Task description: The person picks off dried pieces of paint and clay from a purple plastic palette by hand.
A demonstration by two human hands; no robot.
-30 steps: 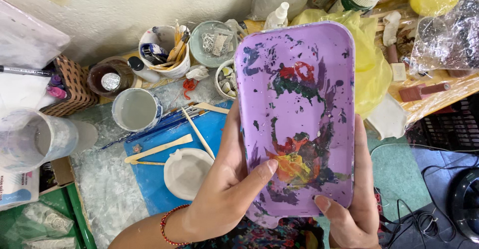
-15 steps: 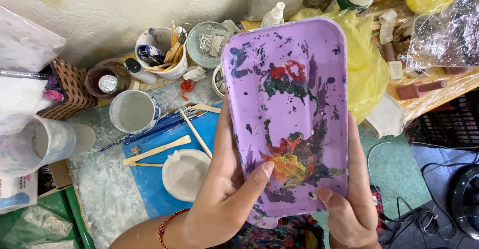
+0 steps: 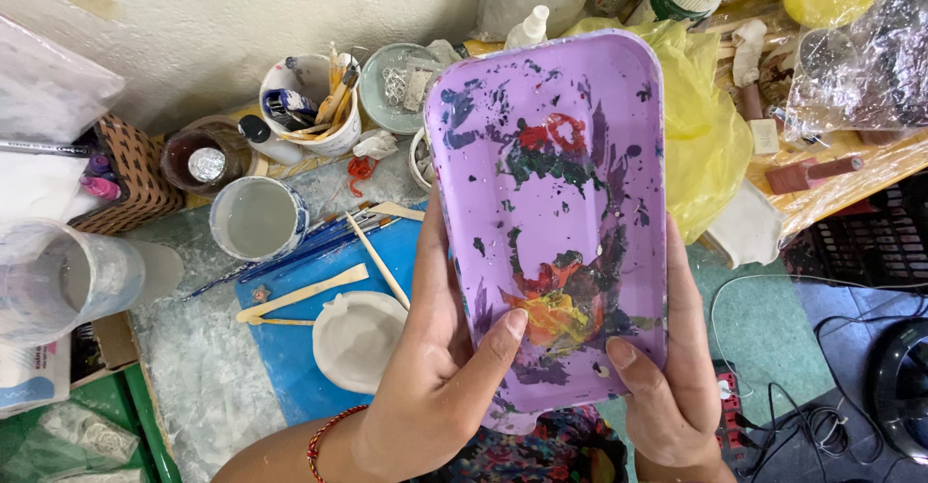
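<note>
Both hands, the left hand [image 3: 435,386] and the right hand [image 3: 672,386], are closed around the near end of a paint-smeared purple tray [image 3: 551,212], thumbs on top, keeping it raised and steady above the cluttered table [image 3: 193,386] with its brushes [image 3: 319,236].

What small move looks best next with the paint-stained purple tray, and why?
Probably lower the purple tray toward the blue mat. Left hand and right hand grip only its near end, holding it up over the white dish.
</note>
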